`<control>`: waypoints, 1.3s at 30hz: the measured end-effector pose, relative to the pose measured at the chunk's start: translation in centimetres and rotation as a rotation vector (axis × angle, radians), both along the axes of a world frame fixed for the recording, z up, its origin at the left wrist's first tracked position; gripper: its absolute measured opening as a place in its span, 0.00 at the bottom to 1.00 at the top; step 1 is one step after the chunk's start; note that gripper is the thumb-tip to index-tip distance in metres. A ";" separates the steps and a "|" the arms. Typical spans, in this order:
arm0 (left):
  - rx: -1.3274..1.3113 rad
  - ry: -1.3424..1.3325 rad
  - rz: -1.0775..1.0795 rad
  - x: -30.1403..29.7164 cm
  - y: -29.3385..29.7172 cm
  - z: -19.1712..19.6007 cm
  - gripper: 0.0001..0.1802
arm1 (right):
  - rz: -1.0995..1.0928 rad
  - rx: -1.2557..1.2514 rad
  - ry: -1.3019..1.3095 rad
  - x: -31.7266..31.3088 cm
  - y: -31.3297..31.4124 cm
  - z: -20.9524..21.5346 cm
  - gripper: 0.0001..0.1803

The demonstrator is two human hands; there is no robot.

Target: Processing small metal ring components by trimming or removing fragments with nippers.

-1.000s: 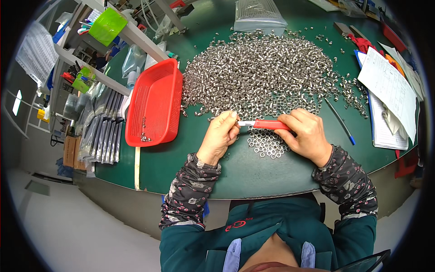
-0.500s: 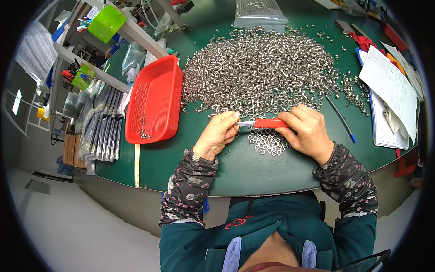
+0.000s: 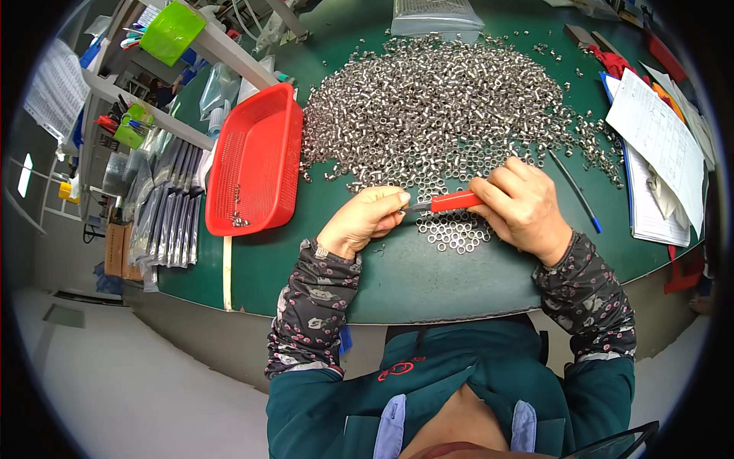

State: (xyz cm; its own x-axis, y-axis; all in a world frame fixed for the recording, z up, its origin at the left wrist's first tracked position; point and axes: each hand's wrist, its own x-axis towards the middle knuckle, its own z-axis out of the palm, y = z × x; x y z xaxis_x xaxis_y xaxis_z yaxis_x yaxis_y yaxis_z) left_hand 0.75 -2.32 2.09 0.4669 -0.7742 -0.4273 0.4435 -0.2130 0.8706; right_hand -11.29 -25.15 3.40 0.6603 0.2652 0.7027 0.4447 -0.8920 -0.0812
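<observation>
My right hand [image 3: 524, 205] is closed round the red handle of a small knife [image 3: 456, 201], whose short blade points left. The blade tip meets the pinched thumb and finger of my left hand [image 3: 365, 219]. Whatever small piece sits in that pinch is hidden by the fingertips. Beneath the knife, a patch of small metal rings [image 3: 461, 236] lies flat on the green table [image 3: 413, 287]. Behind both hands spreads a big heap of short shiny metal sleeves [image 3: 436, 107].
Left of the heap stands a red plastic basket [image 3: 256, 164] with a few metal pieces in it. A blue-tipped pen [image 3: 575, 190] and papers on a clipboard [image 3: 659, 149] lie at right. Bagged parts [image 3: 172, 222] are stacked at far left; a plastic bag [image 3: 437, 17] lies behind the heap.
The knife has turned slightly, its blade now looking darker, and the right hand has rolled with it and risen a little. The left hand keeps its pinch. The whole view has shifted slightly.
</observation>
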 end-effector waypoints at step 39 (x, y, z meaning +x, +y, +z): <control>-0.501 0.015 0.229 0.3 -0.2 -1.8 0.06 | -0.014 0.433 0.234 -0.1 0.5 -1.6 0.12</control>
